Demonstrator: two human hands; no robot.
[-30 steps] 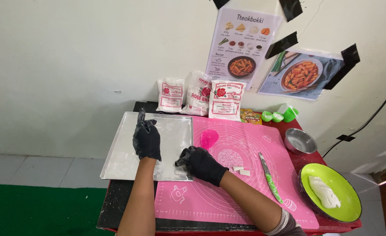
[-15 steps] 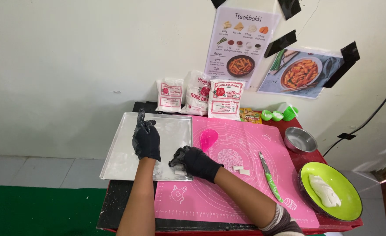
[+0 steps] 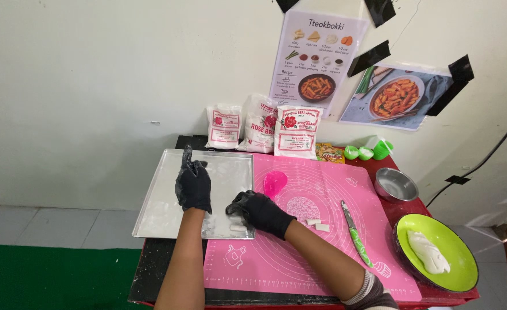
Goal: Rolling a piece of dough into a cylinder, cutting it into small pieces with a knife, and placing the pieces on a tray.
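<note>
My left hand [image 3: 193, 183], in a black glove, rests flat on a metal baking tray [image 3: 156, 209], fingers spread and pointing away from me. My right hand [image 3: 258, 210], also gloved in black, is curled at the tray's right edge, just above a small white dough piece [image 3: 237, 228] lying on the tray. Whether the fingers grip anything is hidden. Two more white dough pieces [image 3: 316, 224] lie on the pink silicone mat [image 3: 322, 258] just right of that hand.
A green-handled knife [image 3: 354, 235] lies on the mat. A green plate [image 3: 457, 270] holds a lump of white dough [image 3: 428, 252]. A steel bowl [image 3: 396, 185], a pink scraper [image 3: 275, 182], three flour bags [image 3: 262, 124] and small green cups [image 3: 367, 152] stand behind.
My right hand has slid left from the pink mat to the tray's right edge. My left hand has stayed on the tray.
</note>
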